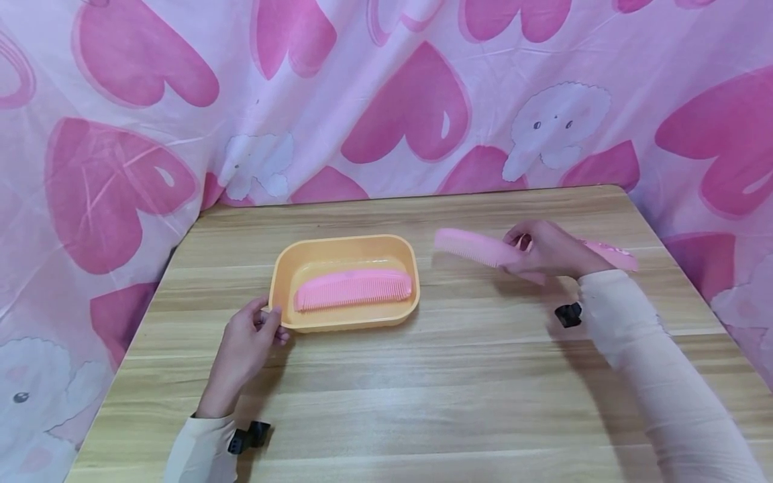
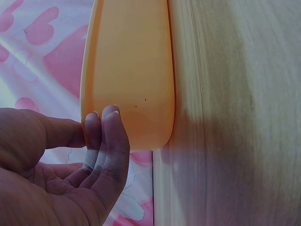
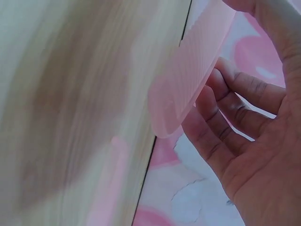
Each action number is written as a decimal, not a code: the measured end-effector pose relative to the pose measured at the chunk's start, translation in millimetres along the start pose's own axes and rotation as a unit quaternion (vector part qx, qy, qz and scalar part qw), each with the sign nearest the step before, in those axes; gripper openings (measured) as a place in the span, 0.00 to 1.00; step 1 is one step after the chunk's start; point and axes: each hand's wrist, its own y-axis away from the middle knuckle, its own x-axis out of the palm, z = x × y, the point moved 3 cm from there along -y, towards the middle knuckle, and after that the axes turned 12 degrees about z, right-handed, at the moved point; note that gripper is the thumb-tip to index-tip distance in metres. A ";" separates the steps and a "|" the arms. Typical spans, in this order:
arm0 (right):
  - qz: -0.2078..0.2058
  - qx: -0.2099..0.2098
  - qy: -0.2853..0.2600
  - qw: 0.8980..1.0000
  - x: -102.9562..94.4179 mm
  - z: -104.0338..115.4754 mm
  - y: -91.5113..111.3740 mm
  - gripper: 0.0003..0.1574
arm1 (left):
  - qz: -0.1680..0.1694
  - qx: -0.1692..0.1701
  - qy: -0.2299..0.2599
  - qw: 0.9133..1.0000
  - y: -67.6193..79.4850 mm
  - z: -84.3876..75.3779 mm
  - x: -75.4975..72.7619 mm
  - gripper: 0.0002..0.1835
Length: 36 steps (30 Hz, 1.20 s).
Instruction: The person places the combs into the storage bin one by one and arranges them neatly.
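Observation:
A yellow-orange plastic basin [image 1: 344, 325] stands left of the table's middle, with a pink comb [image 1: 353, 288] lying inside it, teeth toward the near side. My left hand [image 1: 250, 342] pinches the basin's near left corner, thumb at the rim and fingers against the outer wall [image 2: 136, 70]. To the right of the basin, my right hand [image 1: 546, 248] holds a second pink comb [image 1: 468, 245] above the table by its back edge, teeth downward. Behind that wrist a third pink comb [image 1: 612, 255] lies on the table, partly hidden by the hand and sleeve; in the right wrist view this comb [image 3: 109, 183] is blurred.
The wood-grain table [image 1: 423, 402] ends at a back edge in front of a pink curtain [image 1: 398, 100] printed with hearts and bears. Black camera mounts [image 1: 568, 314] sit by both wrists.

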 end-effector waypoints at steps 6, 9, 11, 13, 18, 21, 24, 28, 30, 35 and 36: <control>0.003 -0.013 0.006 1.000 0.5 18.8 -12.6 0.23 | 0.000 0.000 -0.002 1.000 0.5 0.8 0.0 0.29; 0.006 -0.022 0.015 1.000 0.4 27.4 -18.9 0.24 | 0.000 -0.001 0.002 1.000 0.8 0.4 0.1 0.29; 0.005 -0.030 0.022 0.999 1.1 33.7 -22.6 0.25 | 0.000 -0.001 0.004 1.000 1.1 0.4 0.1 0.29; 0.003 -0.039 0.029 0.999 1.6 40.0 -26.5 0.25 | 0.000 -0.001 0.003 1.000 1.1 0.8 0.0 0.29; 0.006 -0.047 0.030 0.998 3.9 54.5 -36.7 0.24 | 0.001 0.001 0.002 1.000 0.9 1.2 0.1 0.29; 0.014 -0.060 0.032 0.998 5.7 63.8 -42.6 0.24 | 0.000 0.002 0.001 1.000 0.9 1.5 0.4 0.29; 0.021 -0.073 0.034 0.997 7.1 72.9 -48.9 0.23 | -0.001 0.001 -0.001 1.000 0.8 2.0 0.2 0.29; 0.030 -0.086 0.038 0.995 8.9 85.0 -55.7 0.22 | -0.002 0.002 -0.003 1.000 0.7 1.9 0.0 0.29; 0.033 -0.090 0.043 0.994 9.9 90.9 -58.8 0.23 | -0.002 0.003 -0.003 1.000 0.8 1.8 -0.1 0.29; 0.037 -0.103 0.048 0.993 12.8 103.7 -65.9 0.24 | -0.002 0.005 -0.004 1.000 1.3 0.7 0.2 0.28; 0.038 -0.107 0.047 0.992 13.4 106.2 -67.1 0.24 | -0.002 0.006 -0.005 1.000 1.4 0.6 0.3 0.28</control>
